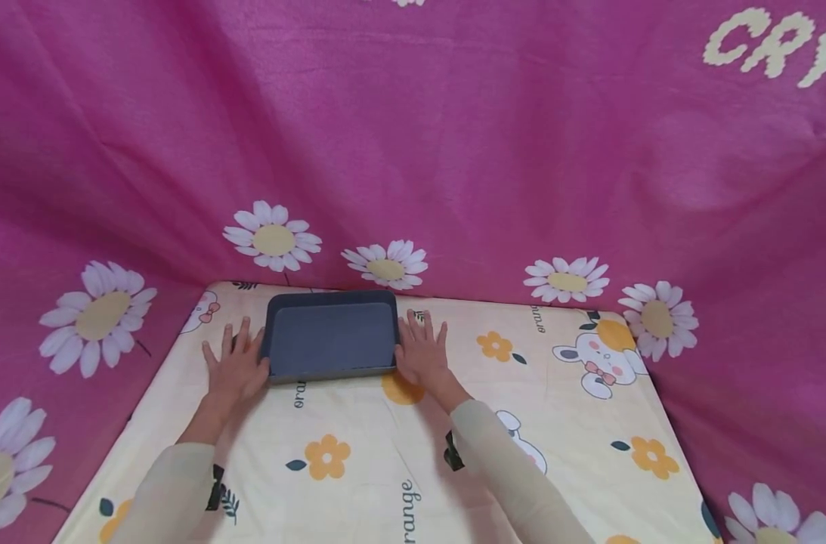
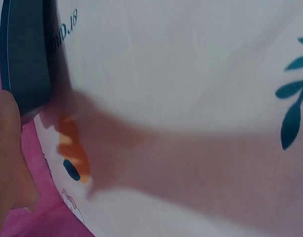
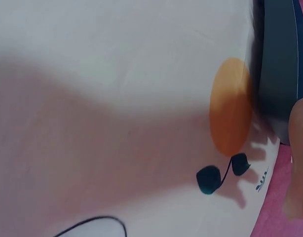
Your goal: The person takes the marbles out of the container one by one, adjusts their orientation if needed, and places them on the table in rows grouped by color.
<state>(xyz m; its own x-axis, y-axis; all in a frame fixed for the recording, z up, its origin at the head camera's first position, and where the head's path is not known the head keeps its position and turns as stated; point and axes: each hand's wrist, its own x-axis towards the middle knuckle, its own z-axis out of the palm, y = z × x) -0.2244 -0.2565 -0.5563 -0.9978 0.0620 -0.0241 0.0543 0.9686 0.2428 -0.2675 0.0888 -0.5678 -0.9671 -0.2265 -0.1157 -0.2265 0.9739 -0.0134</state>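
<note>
A dark grey rectangular baking pan [image 1: 334,338] with low walls lies near the far edge of the cloth-covered table. At its left end is my left hand [image 1: 236,368], fingers spread and straight, thumb at the pan's near corner. My right hand [image 1: 422,351] is at the opposite end, its fingers likewise extended and the thumb against the side wall. In the left wrist view the left thumb [image 2: 6,118] meets the pan's outer wall [image 2: 30,59]. The right wrist view has the right thumb [image 3: 299,118] at the wall's corner. Nothing shows inside the pan.
The table wears a cream cloth [image 1: 358,423] printed with orange flowers, rabbits and words. A pink curtain [image 1: 453,151] with white daisies hangs right behind the table's far edge and continues down its left and right sides.
</note>
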